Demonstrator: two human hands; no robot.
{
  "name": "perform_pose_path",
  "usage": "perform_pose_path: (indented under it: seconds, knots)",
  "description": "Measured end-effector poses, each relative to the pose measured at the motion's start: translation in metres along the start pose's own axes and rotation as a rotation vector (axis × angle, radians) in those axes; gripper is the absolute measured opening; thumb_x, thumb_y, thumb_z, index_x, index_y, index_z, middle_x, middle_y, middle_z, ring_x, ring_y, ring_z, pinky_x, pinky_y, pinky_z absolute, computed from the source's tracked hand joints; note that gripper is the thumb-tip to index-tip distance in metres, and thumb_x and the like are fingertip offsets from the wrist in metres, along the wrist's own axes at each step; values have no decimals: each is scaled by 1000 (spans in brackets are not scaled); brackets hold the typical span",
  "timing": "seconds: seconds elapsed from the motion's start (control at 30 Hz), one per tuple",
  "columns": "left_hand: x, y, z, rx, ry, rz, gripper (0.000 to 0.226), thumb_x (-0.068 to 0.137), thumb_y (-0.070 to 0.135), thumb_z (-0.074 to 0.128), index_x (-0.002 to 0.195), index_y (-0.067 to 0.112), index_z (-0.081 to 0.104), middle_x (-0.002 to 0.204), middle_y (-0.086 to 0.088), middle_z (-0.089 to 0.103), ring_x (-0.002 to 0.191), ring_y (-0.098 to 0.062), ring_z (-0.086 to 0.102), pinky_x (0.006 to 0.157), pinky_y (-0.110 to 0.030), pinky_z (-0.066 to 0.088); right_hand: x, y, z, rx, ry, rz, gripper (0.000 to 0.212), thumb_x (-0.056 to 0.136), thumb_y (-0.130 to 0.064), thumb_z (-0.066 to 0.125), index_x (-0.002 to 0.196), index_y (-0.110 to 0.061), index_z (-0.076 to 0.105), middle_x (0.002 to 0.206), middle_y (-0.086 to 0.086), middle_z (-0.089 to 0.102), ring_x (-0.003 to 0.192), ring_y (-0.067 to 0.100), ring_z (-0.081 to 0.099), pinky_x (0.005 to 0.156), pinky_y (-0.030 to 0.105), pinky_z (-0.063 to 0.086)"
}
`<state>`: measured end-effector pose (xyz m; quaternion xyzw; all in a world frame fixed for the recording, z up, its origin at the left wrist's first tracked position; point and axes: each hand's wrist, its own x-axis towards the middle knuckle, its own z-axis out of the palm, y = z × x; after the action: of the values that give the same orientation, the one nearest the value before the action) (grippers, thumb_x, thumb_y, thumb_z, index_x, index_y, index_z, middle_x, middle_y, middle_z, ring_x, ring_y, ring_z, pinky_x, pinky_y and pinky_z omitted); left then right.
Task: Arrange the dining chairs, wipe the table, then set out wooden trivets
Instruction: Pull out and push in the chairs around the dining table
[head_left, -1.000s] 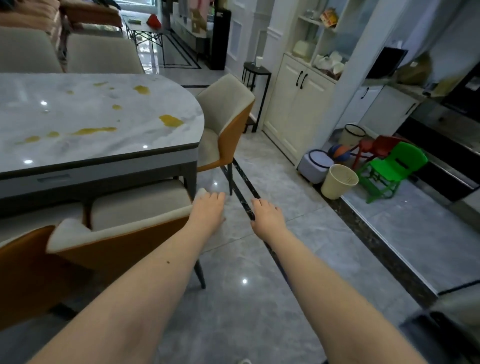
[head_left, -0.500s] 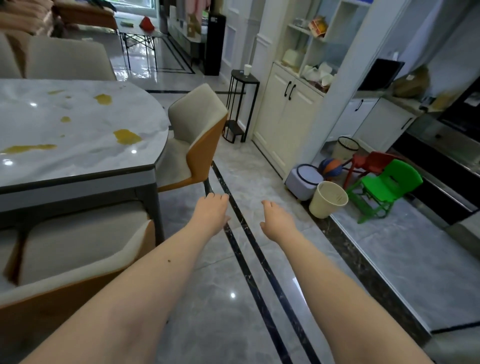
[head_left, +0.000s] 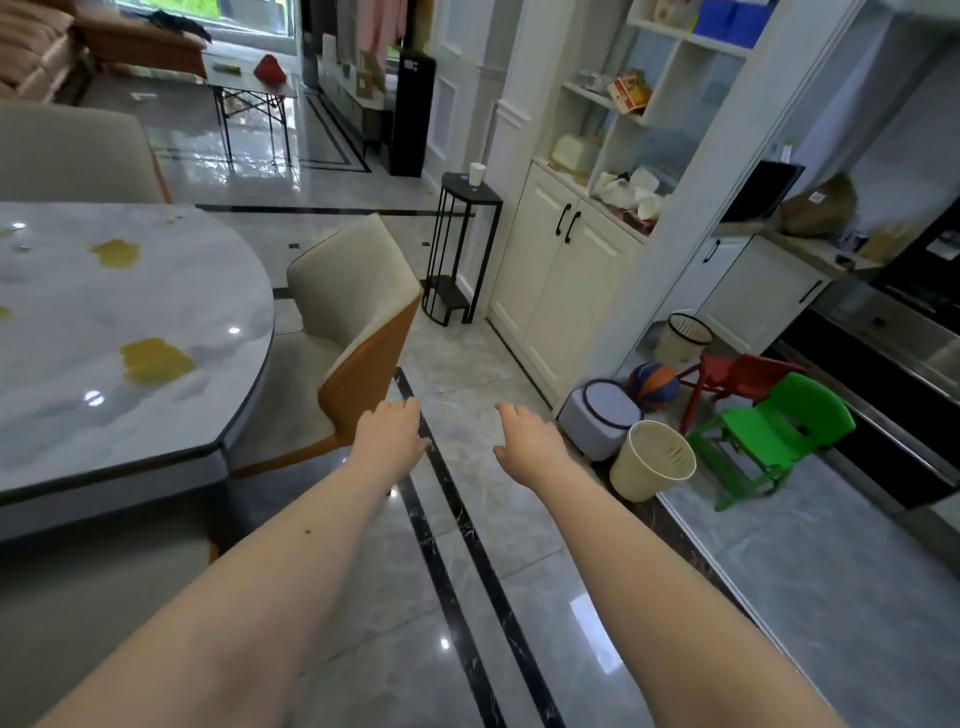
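Hands reach forward side by side at mid-frame, both bare forearms running up from the bottom corners toward the centre. The left hand (head_left: 388, 435) is palm-down with its fingers loosely extended and holding nothing; its fingertips lie at the lower orange edge of the chair (head_left: 353, 332), though contact cannot be told. The right hand (head_left: 527, 441) is also palm-down, fingers relaxed and slightly spread, empty, over the grey floor (head_left: 519, 597) and well apart from any furniture. The two hands are apart from each other, with a pair of black inlay stripes in the floor running between them toward the bottom of the frame.

That chair stands at the rounded end of the worktop (head_left: 130, 353), left of centre. Its cream backrest rises toward the upper right, its orange shell faces the hands, and its seat points left toward the worktop, partly tucked beneath the edge. A second chair (head_left: 72, 150) shows at the upper left behind the worktop, only its grey back visible. A third seat (head_left: 93, 597), blurred, fills the lower left under the near edge.

The marble worktop carries yellow spills (head_left: 156, 359), one near its right edge and another farther back.

At right, a cream bin (head_left: 652, 460) stands beside a green child's chair (head_left: 774, 431), with a red one (head_left: 737, 374) and a ball (head_left: 653, 383) behind. A black stand (head_left: 457, 249) with a white cup (head_left: 476, 173) sits against white cabinets (head_left: 561, 291).
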<state>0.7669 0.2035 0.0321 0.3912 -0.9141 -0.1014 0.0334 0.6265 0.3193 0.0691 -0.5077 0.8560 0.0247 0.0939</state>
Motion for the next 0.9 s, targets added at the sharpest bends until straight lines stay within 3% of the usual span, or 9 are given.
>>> perform_pose_path:
  seconds: [0.23, 0.47, 0.7, 0.9]
  knots:
    - [110, 9, 10, 38, 28, -31, 49, 91, 42, 53, 130, 14, 42, 124, -7, 54, 114, -24, 50, 89, -35, 44, 103, 37, -9, 50, -55, -50, 57, 97, -20, 49, 147, -14, 24, 148, 9, 35, 131, 27, 40, 102, 37, 35]
    - [232, 27, 24, 44, 145, -116, 33, 92, 38, 53, 115, 15, 49, 114, -4, 57, 105, -20, 52, 87, -31, 46, 242, 90, -29, 13, -84, -201, 61, 95, -22, 54, 147, -12, 24, 147, 11, 36, 130, 30, 41, 104, 40, 38]
    - [341, 43, 12, -73, 308, -319, 29, 90, 33, 57, 113, 16, 52, 109, 0, 58, 101, -15, 55, 88, -29, 46, 380, 132, -86, -12, -151, -368, 65, 94, -22, 55, 150, -14, 21, 151, 10, 30, 132, 29, 39, 104, 37, 37]
    - [404, 16, 5, 14, 348, -570, 36, 87, 36, 59, 114, 14, 50, 114, -5, 57, 104, -20, 55, 88, -33, 45, 471, 112, -105, 12, -160, -510, 66, 93, -20, 57, 149, -15, 22, 150, 10, 33, 133, 28, 39, 107, 37, 37]
